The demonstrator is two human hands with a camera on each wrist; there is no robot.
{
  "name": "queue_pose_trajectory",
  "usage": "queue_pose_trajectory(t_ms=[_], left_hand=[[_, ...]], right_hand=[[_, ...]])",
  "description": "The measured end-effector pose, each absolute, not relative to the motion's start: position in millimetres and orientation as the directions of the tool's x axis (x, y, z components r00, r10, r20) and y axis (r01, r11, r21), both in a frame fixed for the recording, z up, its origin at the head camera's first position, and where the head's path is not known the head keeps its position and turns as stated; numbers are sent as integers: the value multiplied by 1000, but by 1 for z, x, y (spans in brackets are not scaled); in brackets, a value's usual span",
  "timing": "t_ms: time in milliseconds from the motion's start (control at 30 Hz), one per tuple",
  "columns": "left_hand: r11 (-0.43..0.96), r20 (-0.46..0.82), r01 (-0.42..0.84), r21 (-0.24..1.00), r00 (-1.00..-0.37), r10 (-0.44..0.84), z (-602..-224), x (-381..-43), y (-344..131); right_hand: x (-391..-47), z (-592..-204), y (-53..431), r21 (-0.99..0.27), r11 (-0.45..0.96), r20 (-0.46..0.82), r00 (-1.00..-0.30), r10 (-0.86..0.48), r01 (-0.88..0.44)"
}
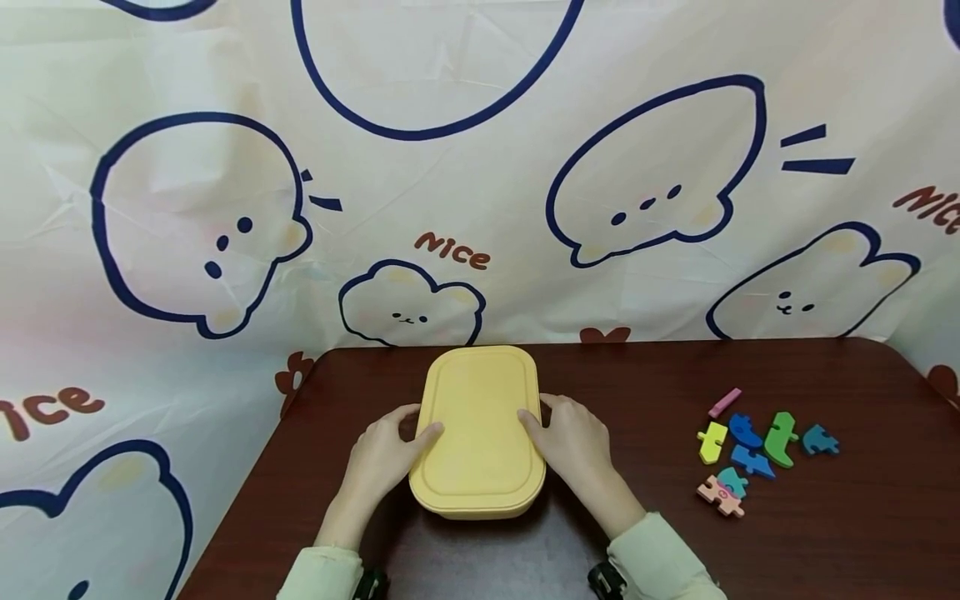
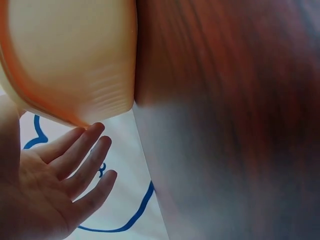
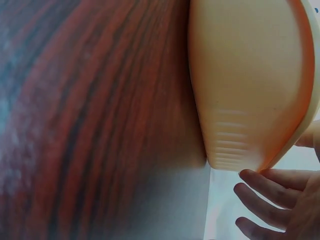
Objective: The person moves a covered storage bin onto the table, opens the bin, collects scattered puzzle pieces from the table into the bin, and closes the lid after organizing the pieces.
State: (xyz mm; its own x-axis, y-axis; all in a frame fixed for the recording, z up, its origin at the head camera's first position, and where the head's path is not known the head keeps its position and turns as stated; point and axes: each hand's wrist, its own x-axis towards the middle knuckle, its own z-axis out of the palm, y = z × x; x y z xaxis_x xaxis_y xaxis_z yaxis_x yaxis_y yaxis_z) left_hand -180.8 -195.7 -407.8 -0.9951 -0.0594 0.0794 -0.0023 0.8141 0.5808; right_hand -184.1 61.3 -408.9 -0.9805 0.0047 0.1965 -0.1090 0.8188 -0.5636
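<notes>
A yellow plastic box with a fitted lid (image 1: pixel 477 433) rests on the dark table in front of me. My left hand (image 1: pixel 386 454) grips its left side, thumb on top of the lid and fingertips at the rim. On the opposite side my right hand (image 1: pixel 577 437) holds it the same way, thumb over the lid's edge. In the left wrist view the box's side wall (image 2: pixel 75 55) shows above the spread fingers (image 2: pixel 90 172). The right wrist view has the ribbed wall (image 3: pixel 245 85) standing on the table, with fingertips under the lid's rim.
Several colourful puzzle pieces lie to the right, among them a green one (image 1: pixel 782 439), a yellow one (image 1: pixel 712 442), and a pink stick (image 1: pixel 724 402). The brown wooden table (image 1: pixel 645 400) ends at a cartoon-printed cloth (image 1: pixel 510 217) behind.
</notes>
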Motion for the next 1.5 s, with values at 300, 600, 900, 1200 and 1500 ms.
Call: queue_pose_trajectory(t_ms=[300, 600, 900, 1200, 1500], left_hand=[[826, 78, 10, 564, -996, -41, -405, -178, -192], [827, 94, 26, 562, -995, -33, -404, -176, -189], [833, 148, 53, 551, -988, -35, -398, -173, -187], [859, 210, 94, 504, -978, -16, -391, -170, -186], [867, 254, 104, 487, -967, -27, -383, -165, -183]], right_hand=[[-183, -408, 60, -563, 820, 192, -981, 4, -107], [-181, -407, 59, -567, 816, 206, -978, 10, -111], [-180, -404, 58, -571, 807, 266, -964, 10, -149], [-178, -398, 58, -551, 816, 324, -946, 16, -174], [-175, -392, 57, -548, 813, 353, -936, 11, -197]])
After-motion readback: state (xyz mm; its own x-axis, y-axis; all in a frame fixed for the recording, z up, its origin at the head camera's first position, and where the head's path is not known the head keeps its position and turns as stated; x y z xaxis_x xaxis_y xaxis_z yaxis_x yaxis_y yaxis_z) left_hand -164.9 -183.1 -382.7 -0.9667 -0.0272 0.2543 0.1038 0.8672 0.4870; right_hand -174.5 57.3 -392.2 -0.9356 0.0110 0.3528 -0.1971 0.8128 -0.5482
